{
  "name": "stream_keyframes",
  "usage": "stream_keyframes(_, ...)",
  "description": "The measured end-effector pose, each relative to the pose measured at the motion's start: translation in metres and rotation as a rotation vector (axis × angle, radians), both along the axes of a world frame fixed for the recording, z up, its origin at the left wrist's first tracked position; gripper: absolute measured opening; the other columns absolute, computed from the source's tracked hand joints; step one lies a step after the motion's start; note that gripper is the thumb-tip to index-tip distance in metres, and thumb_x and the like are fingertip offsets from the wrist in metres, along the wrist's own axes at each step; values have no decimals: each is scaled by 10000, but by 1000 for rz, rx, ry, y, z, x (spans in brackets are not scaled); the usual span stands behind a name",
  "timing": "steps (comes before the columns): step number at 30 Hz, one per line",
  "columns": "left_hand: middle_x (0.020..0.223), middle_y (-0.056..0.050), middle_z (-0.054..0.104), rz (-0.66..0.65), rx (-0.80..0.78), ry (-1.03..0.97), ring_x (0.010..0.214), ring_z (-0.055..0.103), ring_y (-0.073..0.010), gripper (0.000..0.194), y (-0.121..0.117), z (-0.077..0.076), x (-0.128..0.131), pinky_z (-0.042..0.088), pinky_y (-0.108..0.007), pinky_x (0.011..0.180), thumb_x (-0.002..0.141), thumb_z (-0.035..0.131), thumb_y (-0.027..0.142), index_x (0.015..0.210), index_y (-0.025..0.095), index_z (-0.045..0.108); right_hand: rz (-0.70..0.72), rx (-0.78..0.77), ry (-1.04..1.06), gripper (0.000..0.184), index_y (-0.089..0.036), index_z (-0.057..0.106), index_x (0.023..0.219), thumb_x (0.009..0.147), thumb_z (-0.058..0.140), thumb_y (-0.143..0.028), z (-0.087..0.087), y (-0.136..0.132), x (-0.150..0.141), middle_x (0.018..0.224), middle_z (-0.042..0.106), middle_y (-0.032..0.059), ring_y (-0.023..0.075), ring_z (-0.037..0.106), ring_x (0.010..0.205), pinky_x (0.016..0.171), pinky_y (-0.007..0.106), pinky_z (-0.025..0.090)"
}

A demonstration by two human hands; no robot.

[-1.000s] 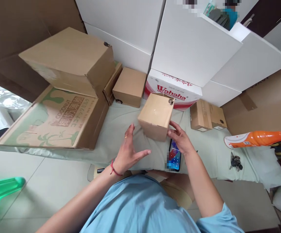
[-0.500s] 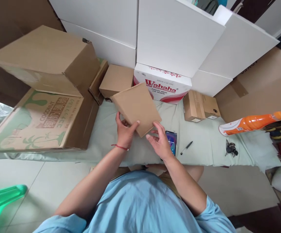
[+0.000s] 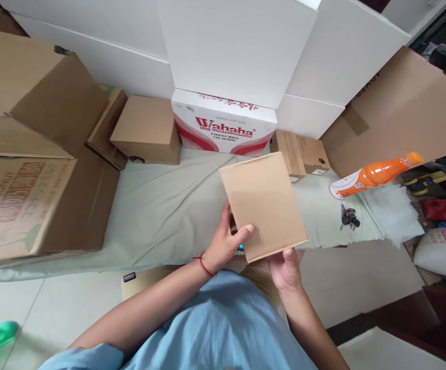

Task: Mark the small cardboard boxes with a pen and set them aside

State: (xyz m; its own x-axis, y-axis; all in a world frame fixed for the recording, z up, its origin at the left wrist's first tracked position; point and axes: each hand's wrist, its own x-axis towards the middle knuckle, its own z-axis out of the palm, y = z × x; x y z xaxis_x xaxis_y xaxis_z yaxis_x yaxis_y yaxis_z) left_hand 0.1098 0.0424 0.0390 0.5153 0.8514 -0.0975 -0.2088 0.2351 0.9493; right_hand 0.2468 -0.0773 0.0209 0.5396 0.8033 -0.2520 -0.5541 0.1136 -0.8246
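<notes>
A plain brown cardboard box is held up tilted over the front of the cloth-covered table. My left hand grips its left side, thumb on the broad face and fingers behind. At the lower right edge, my right hand holds the box from below, its thumb by the edge and its other fingers largely hidden underneath. Only a small lit blue part of the phone shows between my left hand and the box. The pen is hidden from view.
Behind stand a white Wahaba-style carton printed "Wahaha" and small brown boxes. Large coconut cartons fill the left. An orange bottle and keys lie to the right on the green cloth.
The box has turned more upright and come closer to my body, now covering the pen and most of the phone. My right hand has shifted under its lower edge. The view has swung right.
</notes>
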Motion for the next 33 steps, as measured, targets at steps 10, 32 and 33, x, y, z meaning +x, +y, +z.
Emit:
stream_keyframes(10,1529,-213,580,-415,89,283,1361,634,-383,775,-10,-9,24,603,-514,1018,865,750,660,1473,204,598,-428,-177,84,569,-292,645,1319,829,769,-553,15,-37,98,1323,742,87,348,668,1320,1034,719,599)
stream_keyframes(32,1543,-303,424,783,655,834,1494,411,-395,1081,169,-13,-124,375,-598,1256,766,919,388,1595,15,333,-649,-375,-308,421,-199,679,953,639,894,-380,-51,-40,154,967,747,40,210,749,974,1011,500,644)
stream_keyframes(33,1581,-333,374,805,637,861,1542,333,-412,1138,188,-10,-121,306,-608,1291,772,932,365,1623,-23,282,-664,-384,-315,419,-204,675,946,640,895,-386,-53,-47,150,949,747,32,206,749,954,986,490,649)
